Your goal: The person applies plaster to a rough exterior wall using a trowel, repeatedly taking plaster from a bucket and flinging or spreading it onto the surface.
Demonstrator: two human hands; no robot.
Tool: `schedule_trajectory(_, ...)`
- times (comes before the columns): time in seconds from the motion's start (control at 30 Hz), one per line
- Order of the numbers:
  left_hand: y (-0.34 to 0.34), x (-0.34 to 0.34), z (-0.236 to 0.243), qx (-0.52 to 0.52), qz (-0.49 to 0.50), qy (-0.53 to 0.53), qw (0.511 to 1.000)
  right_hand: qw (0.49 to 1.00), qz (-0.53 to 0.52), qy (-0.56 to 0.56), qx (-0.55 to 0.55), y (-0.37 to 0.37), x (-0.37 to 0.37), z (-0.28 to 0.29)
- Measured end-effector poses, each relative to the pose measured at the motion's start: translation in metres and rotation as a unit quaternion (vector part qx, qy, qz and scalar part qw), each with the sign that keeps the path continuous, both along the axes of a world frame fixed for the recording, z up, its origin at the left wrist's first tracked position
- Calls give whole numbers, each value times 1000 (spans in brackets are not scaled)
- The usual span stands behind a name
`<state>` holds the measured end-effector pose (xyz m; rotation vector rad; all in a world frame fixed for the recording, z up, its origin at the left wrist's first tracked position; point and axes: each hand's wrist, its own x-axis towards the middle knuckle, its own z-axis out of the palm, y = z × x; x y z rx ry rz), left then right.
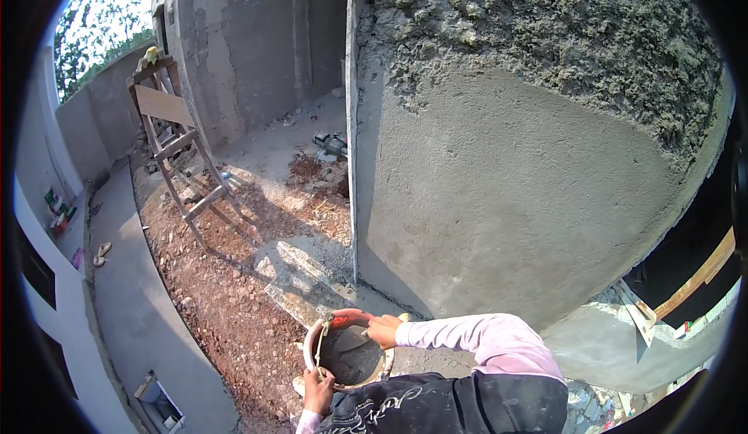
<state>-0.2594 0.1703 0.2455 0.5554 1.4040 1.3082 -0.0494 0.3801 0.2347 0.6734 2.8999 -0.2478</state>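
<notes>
A reddish bucket (pixel 311 339) with grey wet mortar (pixel 360 365) inside is close in front of me. My left hand (pixel 318 393) is closed on the bucket's pale, rope-like handle (pixel 321 342) at the near left rim. Over the right side of the rim, my right hand (pixel 383 331) is wrapped round the grip of a trowel. The trowel's grey blade (pixel 353 339) reaches into the bucket, and a pale end of its grip pokes out behind the fist.
A plastered wall (pixel 499 192) rises ahead to the right, with rough fresh mortar (pixel 545 29) across its top. A wooden trestle (pixel 178 144) stands far left on reddish rubble ground (pixel 210 278). Mortar-caked boards (pixel 300 286) lie just beyond the bucket. Slippers (pixel 101 254) rest on the concrete path (pixel 132 278).
</notes>
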Motion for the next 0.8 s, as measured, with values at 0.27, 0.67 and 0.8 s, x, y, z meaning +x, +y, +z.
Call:
schedule_trajectory(0.27, -13, -21, -80, 73, -66, 197, 975, 987, 53, -40, -145, -13, -1, -77)
schedule_trajectory(0.67, -35, -43, -77, 43, 41, -51, 997, 954, -87, 72, -277, -15, 25, -3)
schedule_trajectory(0.8, -27, -43, -57, 4, 80, -34, 996, 977, -24, 159, -142, 26, 25, 107)
